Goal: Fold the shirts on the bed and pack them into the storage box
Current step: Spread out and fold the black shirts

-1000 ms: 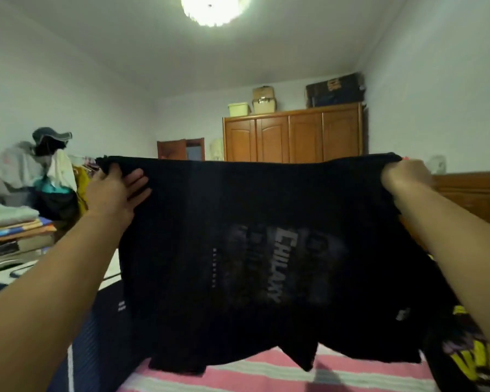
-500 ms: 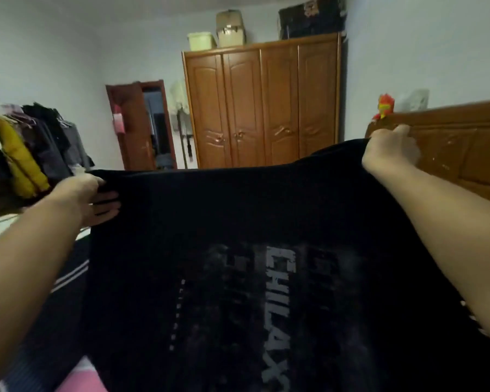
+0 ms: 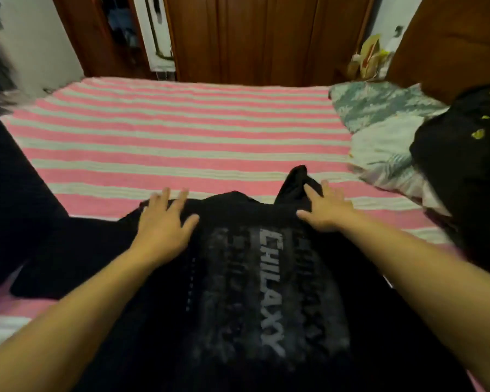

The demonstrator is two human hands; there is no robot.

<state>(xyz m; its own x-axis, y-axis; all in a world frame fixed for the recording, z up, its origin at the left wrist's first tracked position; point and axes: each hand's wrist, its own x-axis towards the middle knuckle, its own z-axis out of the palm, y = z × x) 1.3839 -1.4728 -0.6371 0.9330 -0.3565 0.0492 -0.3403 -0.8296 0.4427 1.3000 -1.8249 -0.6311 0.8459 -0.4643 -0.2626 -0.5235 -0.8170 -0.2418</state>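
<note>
On the near half of the bed, with its pink and pale striped sheet, the black shirt lies spread out, printed side up, its grey lettering running away from the viewer. Its lower part runs off the bottom edge of the view, and its left side merges with dark fabric along the bed's left edge, so where one ends and the other begins is hard to make out. One corner of the shirt's far edge stands up in a small peak just beside the right hand.

Both hands lie flat on the shirt's far edge. The left hand has its fingers straight and spread, pressing the cloth down; the right hand's fingers are likewise extended and splayed, gripping nothing. A second black shirt with yellow print lies heaped at the right, partly cut off by the frame, over a crumpled leaf-patterned cloth. No storage box shows anywhere. The wooden wardrobe beyond the bed is blurred.

Half a second ago the shirt hung in the air, pinched at its upper corners by both hands; now it rests on the bed and the hands have let go and flattened.
</note>
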